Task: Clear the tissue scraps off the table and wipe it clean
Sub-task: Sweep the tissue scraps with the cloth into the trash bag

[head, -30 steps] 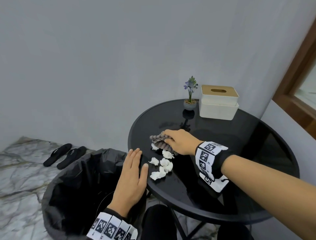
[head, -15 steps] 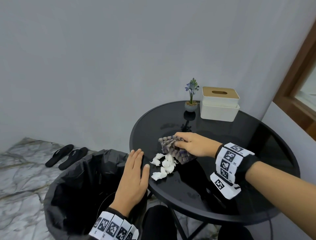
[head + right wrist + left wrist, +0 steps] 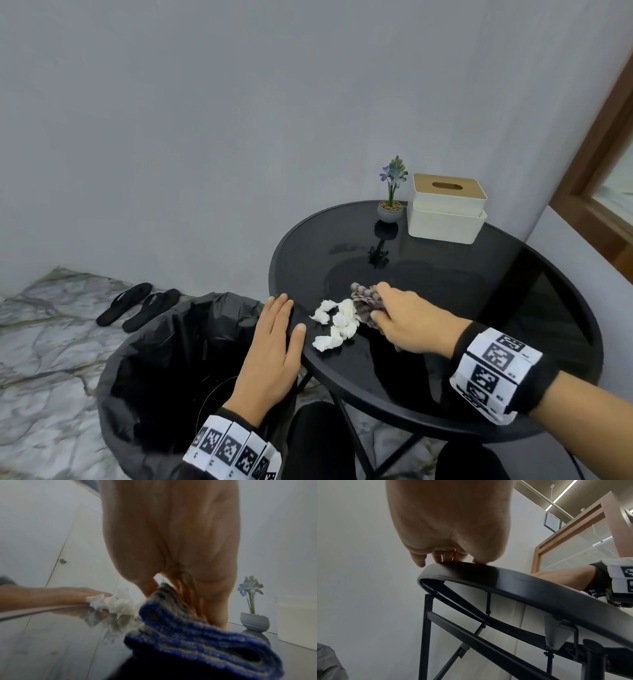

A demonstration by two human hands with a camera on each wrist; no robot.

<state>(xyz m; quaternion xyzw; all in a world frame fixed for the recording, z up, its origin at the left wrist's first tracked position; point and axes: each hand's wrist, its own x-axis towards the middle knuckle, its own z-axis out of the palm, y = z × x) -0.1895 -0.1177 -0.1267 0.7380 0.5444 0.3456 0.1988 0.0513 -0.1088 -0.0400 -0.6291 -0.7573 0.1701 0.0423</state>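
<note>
Several white tissue scraps (image 3: 335, 323) lie bunched near the left edge of the round black glass table (image 3: 479, 281). My right hand (image 3: 404, 322) grips a folded grey-blue cloth (image 3: 366, 301) and holds it on the glass against the scraps' right side; in the right wrist view the cloth (image 3: 197, 632) touches the tissue scraps (image 3: 113, 604). My left hand (image 3: 274, 346) lies flat with straight fingers along the table's left rim (image 3: 488, 573), beside the scraps, holding nothing.
A bin lined with a black bag (image 3: 164, 370) stands open on the floor just left of the table, below my left hand. A small potted flower (image 3: 390, 192) and a white tissue box (image 3: 445, 209) stand at the table's back. Black slippers (image 3: 137, 308) lie by the wall.
My right hand drew the cloth back to the right, then swept it left again, bunching the scraps tighter near the rim. The left hand has stayed at the table's edge.
</note>
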